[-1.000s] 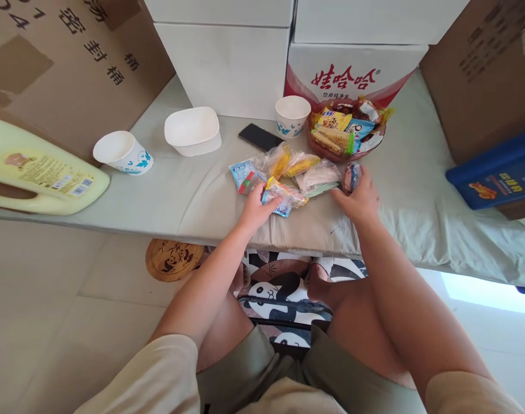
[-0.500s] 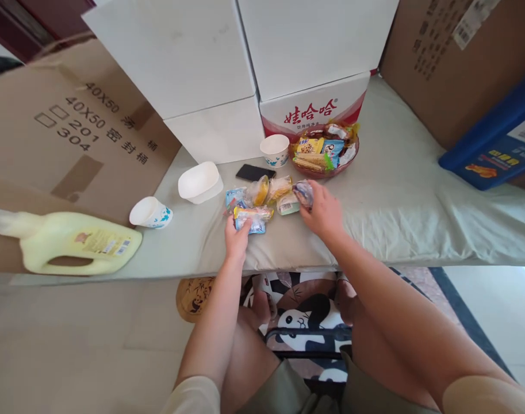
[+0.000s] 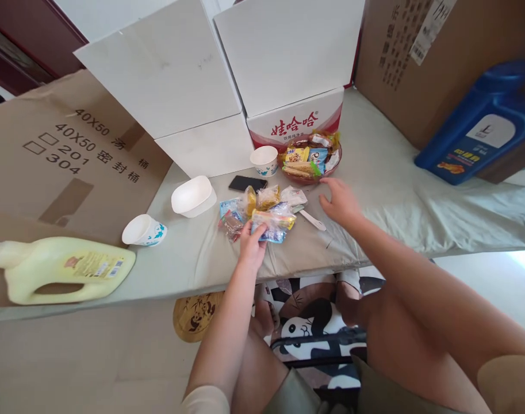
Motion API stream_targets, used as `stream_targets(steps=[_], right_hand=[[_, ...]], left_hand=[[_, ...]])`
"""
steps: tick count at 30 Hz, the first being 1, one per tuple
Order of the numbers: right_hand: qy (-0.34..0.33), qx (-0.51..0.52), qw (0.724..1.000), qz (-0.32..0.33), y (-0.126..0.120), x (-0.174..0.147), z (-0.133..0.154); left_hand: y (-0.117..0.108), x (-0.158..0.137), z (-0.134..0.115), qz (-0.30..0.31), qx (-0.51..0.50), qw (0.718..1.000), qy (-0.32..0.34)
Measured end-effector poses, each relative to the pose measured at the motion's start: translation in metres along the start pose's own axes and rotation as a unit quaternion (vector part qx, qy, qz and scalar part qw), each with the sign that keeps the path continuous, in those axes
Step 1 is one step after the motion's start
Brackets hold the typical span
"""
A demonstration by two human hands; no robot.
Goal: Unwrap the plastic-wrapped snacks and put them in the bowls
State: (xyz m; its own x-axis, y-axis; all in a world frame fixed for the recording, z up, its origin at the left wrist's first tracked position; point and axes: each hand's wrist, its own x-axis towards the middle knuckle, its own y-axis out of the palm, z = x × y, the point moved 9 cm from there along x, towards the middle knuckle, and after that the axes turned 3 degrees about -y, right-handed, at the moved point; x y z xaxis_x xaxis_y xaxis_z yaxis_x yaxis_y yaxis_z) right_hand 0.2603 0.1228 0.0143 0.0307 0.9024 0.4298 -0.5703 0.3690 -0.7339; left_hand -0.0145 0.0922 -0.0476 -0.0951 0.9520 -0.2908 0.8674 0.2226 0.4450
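My left hand [image 3: 253, 244] is closed on a clear-and-blue snack packet [image 3: 271, 233], with a yellow-ended packet [image 3: 287, 220] just behind it. Nothing is in my right hand [image 3: 340, 201]; its thumb and forefinger are apart, just in front of the red bowl [image 3: 303, 179] heaped with wrapped snacks. Between the hands lies a pile of packets: two yellowish wrapped pieces [image 3: 268, 197], a blue packet [image 3: 230, 207], a reddish-brown packet [image 3: 232, 224] and a white wrapper [image 3: 293, 196]. A flat white strip [image 3: 313, 220] sticks out from the pile's right side.
Behind the pile are a black phone [image 3: 247, 183], a paper cup [image 3: 264, 161] and a white plastic tub [image 3: 194, 197]. A second cup [image 3: 144, 231] and a yellow jug [image 3: 68, 270] are to the left. Cartons [image 3: 292, 118] stand behind; a blue bottle [image 3: 473, 129] is at right.
My right hand has let go of the dark wrapped packet at the pile and moved right, towards the bowl's front. My left hand, still gripping its packet, has shifted slightly right. The view has tilted.
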Motion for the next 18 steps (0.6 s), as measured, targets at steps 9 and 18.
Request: stream_targets(steps=[9,18], right_hand=[[-0.028,-0.212,0.968,0.132,0.025,0.048,0.000],[0.026,-0.136,0.990,0.033,-0.001,-0.005,-0.020]], left_hand=[[-0.008,0.017,-0.006,0.021,0.215,0.974,0.067],[-0.050,0.006,-0.043,-0.102,0.469,0.859,0.178]])
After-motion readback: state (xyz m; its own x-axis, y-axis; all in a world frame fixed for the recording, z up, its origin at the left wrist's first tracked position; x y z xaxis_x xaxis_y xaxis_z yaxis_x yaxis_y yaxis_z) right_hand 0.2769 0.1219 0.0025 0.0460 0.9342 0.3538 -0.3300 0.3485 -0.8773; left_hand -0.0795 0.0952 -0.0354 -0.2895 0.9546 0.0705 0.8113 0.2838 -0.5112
